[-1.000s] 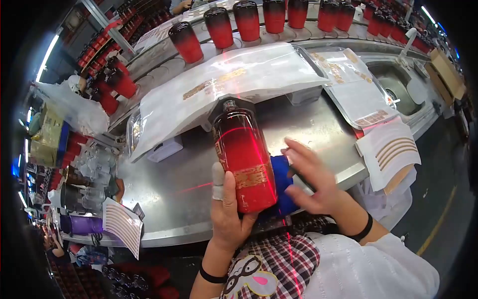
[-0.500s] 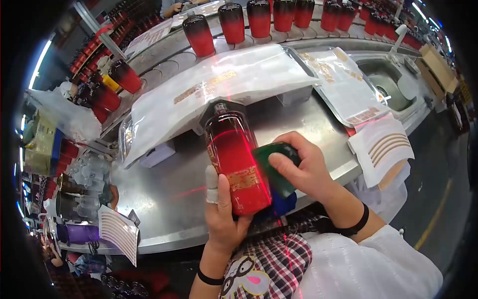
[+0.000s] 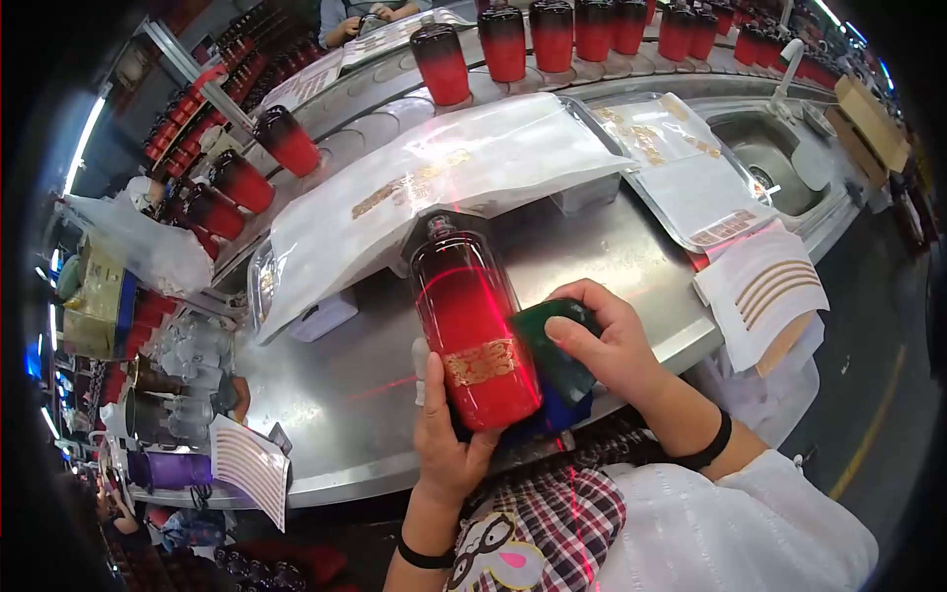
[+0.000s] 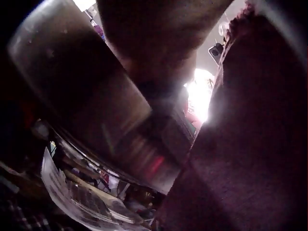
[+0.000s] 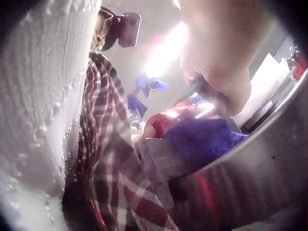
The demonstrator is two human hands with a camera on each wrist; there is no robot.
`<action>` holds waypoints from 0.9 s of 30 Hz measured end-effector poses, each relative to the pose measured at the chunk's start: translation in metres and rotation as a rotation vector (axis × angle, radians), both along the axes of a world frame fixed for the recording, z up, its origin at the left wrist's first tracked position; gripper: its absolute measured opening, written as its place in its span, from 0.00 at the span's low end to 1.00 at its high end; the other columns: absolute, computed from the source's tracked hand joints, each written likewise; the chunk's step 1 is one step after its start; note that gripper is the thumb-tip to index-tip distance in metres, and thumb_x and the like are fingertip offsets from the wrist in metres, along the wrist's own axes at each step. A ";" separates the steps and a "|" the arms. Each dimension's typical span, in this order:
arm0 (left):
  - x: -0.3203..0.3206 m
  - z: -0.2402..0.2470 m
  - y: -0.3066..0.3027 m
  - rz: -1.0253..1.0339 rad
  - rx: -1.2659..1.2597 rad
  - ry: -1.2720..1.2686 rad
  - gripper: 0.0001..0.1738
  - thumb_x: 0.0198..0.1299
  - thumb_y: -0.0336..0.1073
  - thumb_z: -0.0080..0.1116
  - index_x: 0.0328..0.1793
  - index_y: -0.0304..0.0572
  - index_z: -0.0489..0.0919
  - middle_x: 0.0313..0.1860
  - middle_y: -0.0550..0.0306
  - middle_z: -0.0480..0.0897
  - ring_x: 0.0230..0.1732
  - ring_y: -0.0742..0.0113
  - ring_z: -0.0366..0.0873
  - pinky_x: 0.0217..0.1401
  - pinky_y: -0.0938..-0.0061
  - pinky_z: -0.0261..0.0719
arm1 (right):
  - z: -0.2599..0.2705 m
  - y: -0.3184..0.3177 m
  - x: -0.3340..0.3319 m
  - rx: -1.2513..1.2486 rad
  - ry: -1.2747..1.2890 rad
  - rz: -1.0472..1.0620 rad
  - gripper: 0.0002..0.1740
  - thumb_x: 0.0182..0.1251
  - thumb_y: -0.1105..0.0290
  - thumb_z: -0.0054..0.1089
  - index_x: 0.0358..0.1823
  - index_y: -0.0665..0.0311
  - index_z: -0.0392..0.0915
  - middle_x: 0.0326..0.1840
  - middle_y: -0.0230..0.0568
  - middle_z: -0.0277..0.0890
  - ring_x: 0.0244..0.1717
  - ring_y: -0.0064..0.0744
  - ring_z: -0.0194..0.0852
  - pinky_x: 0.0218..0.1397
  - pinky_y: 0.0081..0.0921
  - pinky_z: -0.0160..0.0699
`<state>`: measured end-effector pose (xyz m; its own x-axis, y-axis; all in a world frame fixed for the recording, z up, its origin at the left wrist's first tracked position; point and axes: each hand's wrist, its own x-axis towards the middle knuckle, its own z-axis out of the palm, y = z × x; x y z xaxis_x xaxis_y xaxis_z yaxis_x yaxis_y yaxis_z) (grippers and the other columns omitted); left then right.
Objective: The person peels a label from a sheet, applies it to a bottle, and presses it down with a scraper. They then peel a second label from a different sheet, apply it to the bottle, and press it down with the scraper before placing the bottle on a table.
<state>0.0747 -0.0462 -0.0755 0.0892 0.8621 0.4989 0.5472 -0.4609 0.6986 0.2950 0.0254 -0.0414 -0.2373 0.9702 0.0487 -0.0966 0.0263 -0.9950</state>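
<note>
A glass bottle (image 3: 469, 326), black at the neck fading to red, lies tilted with its neck away from me. A gold patterned decal (image 3: 480, 363) faces up near its base. My left hand (image 3: 449, 444) holds the lower left side, one finger wrapped in white. My right hand (image 3: 612, 345) pinches a flat dark green piece (image 3: 557, 345) between thumb and fingers, its edge right at the bottle's right side. Under the bottle's base lies a blue cloth (image 3: 567, 409), also seen as a blue cloth (image 5: 202, 142) in the right wrist view. The left wrist view is mostly dark.
A white sheet with gold decals (image 3: 444, 173) lies behind the bottle over the steel table (image 3: 345, 405). Red and black bottles (image 3: 439, 64) line a conveyor at the back. At right are a decal tray (image 3: 691, 187), a sink (image 3: 789, 187) and a striped sheet (image 3: 769, 296).
My right hand, empty a second ago, has taken hold of the green piece and brought it to the bottle's side. The bottle has rolled so its decal faces up. Conveyor bottles have shifted right.
</note>
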 end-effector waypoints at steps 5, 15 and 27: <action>0.001 0.003 0.001 0.001 -0.015 0.005 0.55 0.63 0.54 0.65 0.82 0.27 0.48 0.80 0.32 0.56 0.76 0.47 0.64 0.76 0.60 0.62 | -0.004 0.000 0.009 -0.031 0.036 0.004 0.14 0.70 0.70 0.63 0.53 0.65 0.75 0.41 0.29 0.78 0.42 0.13 0.73 0.45 0.16 0.75; 0.003 0.019 0.002 -0.018 -0.006 0.103 0.56 0.59 0.53 0.68 0.81 0.28 0.49 0.77 0.30 0.61 0.76 0.35 0.61 0.80 0.47 0.48 | -0.004 0.001 0.008 -0.003 0.012 0.020 0.14 0.68 0.69 0.64 0.51 0.67 0.76 0.40 0.32 0.79 0.42 0.17 0.75 0.46 0.19 0.77; 0.023 0.063 0.015 -0.054 0.255 0.807 0.40 0.55 0.53 0.69 0.71 0.46 0.71 0.68 0.51 0.76 0.77 0.48 0.60 0.81 0.36 0.38 | -0.005 0.005 0.012 0.038 -0.027 0.005 0.15 0.67 0.69 0.65 0.50 0.68 0.76 0.40 0.35 0.80 0.41 0.19 0.76 0.45 0.21 0.77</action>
